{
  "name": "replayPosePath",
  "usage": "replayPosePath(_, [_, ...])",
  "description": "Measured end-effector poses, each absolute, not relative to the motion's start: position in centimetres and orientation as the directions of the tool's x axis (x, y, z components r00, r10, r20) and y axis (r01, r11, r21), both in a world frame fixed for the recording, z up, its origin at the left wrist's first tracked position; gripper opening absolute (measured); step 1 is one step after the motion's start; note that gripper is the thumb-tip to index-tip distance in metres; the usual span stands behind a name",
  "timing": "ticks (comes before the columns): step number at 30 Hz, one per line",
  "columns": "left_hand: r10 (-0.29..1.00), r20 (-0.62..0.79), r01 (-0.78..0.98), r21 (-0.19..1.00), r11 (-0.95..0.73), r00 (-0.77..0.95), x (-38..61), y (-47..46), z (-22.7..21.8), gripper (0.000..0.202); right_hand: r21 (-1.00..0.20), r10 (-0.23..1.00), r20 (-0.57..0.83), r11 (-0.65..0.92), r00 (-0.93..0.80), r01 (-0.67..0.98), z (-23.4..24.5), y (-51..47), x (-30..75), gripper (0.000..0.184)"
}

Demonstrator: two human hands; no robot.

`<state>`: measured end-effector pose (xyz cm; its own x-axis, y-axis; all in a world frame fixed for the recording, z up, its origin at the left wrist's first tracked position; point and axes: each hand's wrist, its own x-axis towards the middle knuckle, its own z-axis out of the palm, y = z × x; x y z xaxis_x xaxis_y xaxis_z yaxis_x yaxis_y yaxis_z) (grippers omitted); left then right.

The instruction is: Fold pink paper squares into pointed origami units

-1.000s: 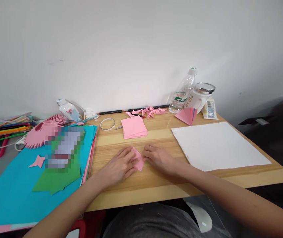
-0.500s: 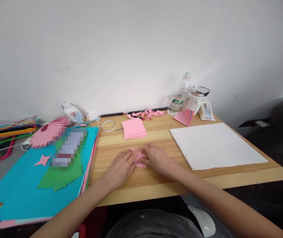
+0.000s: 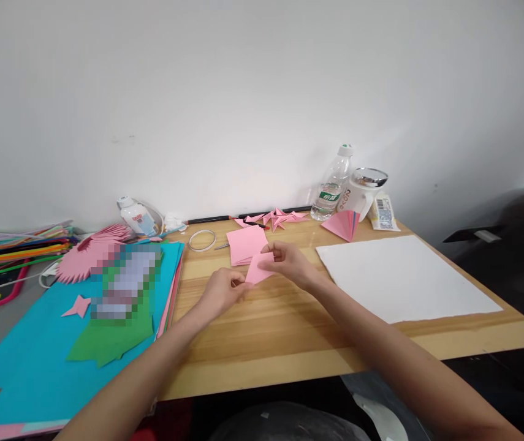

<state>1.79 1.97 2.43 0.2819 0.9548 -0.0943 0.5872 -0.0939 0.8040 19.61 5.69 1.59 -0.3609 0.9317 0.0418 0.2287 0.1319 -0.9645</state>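
A small folded pink paper piece (image 3: 257, 269) is lifted just above the wooden table (image 3: 262, 343), pinched between both hands. My left hand (image 3: 222, 289) grips its lower left corner with closed fingers. My right hand (image 3: 289, 260) pinches its upper right edge. Right behind the hands lies a stack of pink square sheets (image 3: 244, 242). Several finished pink folded pieces (image 3: 276, 216) lie by the wall.
Blue, green and pink card sheets (image 3: 54, 343) cover the left of the table, with a pink fan shape (image 3: 87, 250) and coloured sticks (image 3: 13, 245). A white sheet (image 3: 404, 275) lies right. Along the back stand a water bottle (image 3: 332, 184), a white cup (image 3: 363, 187), a tape ring (image 3: 201, 239) and a glue bottle (image 3: 135, 214).
Both hands were pressing the pink piece flat on the table; now they have lifted it and hold it up, a little farther from me near the pink stack.
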Motion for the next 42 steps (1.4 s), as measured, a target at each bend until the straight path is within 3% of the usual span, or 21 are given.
replayPosePath(3, [0.947,-0.143,0.483,0.875,-0.015,0.289,2.3,2.4,2.1,0.03,-0.991,0.958,0.076,0.042,-0.278,-0.127,1.6,5.9,19.2,0.031])
replayPosePath(6, [0.941,-0.153,0.397,0.917,0.022,0.302,2.9,2.5,1.9,0.032,-0.976,0.972,0.06,0.01,-0.228,-0.217,1.4,6.0,19.0,0.034])
replayPosePath(10, [0.891,-0.168,0.334,0.942,0.02,0.422,3.0,2.7,1.9,0.031,-0.983,0.981,0.012,-0.023,-0.194,-0.18,1.1,6.0,19.3,0.04])
replayPosePath(12, [0.888,-0.109,0.257,0.966,-0.011,0.447,2.8,3.0,1.9,0.028,-0.988,0.977,0.011,-0.022,-0.213,-0.153,0.9,6.0,19.4,0.041])
replayPosePath(16, [0.973,0.031,0.149,0.987,-0.066,0.229,2.7,3.4,1.5,0.027,-0.995,0.962,0.055,0.032,-0.268,-0.089,0.4,5.9,19.1,0.044])
replayPosePath(21, [0.997,0.054,0.045,0.997,-0.057,0.057,2.7,3.1,1.2,0.037,-0.991,0.961,0.125,0.112,-0.246,-0.069,0.4,5.3,18.3,0.036])
replayPosePath(26, [0.998,0.063,0.078,0.995,-0.063,0.008,2.3,2.7,1.2,0.019,-0.994,0.963,0.108,0.1,-0.245,-0.043,0.3,4.6,18.1,0.022])
replayPosePath(33, [1.0,0.014,0.168,0.986,-0.01,-0.023,2.2,2.5,1.4,0.017,-0.994,0.979,0.032,0.01,-0.202,-0.11,-0.4,4.0,17.8,0.025])
replayPosePath(42, [1.0,-0.02,0.103,0.994,0.021,-0.006,2.1,2.8,1.5,0.017,-0.996,0.98,0.017,0.0,-0.197,-0.085,-0.2,3.8,18.0,0.022])
